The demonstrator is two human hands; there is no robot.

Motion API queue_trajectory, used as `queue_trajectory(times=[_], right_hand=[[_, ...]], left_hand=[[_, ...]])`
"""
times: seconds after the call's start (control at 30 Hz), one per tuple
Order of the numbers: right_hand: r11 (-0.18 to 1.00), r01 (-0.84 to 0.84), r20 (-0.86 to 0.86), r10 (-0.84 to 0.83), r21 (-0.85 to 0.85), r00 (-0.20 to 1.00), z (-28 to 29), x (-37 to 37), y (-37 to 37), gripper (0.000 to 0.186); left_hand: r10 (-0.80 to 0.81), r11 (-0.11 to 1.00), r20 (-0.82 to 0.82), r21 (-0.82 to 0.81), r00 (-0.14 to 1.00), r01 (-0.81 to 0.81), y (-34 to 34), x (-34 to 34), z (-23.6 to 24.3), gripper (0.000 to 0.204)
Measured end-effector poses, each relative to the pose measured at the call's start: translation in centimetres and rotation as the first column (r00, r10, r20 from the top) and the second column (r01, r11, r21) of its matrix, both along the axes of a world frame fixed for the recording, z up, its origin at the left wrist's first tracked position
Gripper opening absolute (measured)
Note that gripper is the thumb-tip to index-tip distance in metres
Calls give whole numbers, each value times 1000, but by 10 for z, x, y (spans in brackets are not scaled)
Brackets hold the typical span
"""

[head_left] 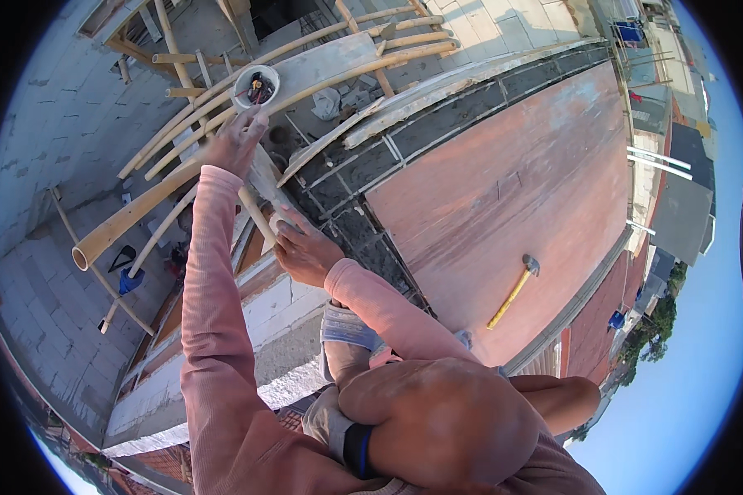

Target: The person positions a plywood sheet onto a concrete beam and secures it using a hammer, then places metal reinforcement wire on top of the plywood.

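My left hand is stretched forward, its fingers extended at the near rim of a small white bucket. Small dark and red items lie inside that bucket. My right hand is closer to me, beside the top of the pale block wall. Its fingers are curled at a small pale thing that I cannot make out, near a bamboo pole. A hammer with a yellow handle lies on the reddish panel to the right, apart from both hands.
Bamboo poles cross the opening ahead, with a large hollow one at left. Rebar and dark form boards edge the panel. A block wall stands lower left. My bent knee is near. Rooftops lie beyond the panel's right edge.
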State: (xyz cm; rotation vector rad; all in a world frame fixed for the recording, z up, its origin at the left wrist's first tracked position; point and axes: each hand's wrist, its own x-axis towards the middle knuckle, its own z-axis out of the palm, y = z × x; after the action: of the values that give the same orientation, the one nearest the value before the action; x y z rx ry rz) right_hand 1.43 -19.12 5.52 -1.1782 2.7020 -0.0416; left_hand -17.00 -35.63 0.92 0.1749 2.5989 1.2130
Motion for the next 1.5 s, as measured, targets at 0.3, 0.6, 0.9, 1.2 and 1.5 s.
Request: queue_trajectory(times=[0.3,0.6,0.9,1.2,1.5], right_hand=[[994,10,-48,-16,-109,999,2,5,0,22],[985,-166,-243,171,41,955,-17,11,7,36],[993,-113,-176,107,-27,979,-13,9,4,31],[994,-86,-65,82,-71,995,-7,7,-3,27],[998,-36,-4,36,-49,999,4,0,9,23]], left_hand=[[302,923,-220,-177,927,-342,33,4,-4,40],[35,931,-443,-310,896,-190,29,-1,-20,31],[-78,889,-519,-422,851,-175,13,-2,-32,28],[87,923,-423,-307,902,-233,18,4,-19,22],[-20,868,-463,-448,886,-215,29,0,-26,21]])
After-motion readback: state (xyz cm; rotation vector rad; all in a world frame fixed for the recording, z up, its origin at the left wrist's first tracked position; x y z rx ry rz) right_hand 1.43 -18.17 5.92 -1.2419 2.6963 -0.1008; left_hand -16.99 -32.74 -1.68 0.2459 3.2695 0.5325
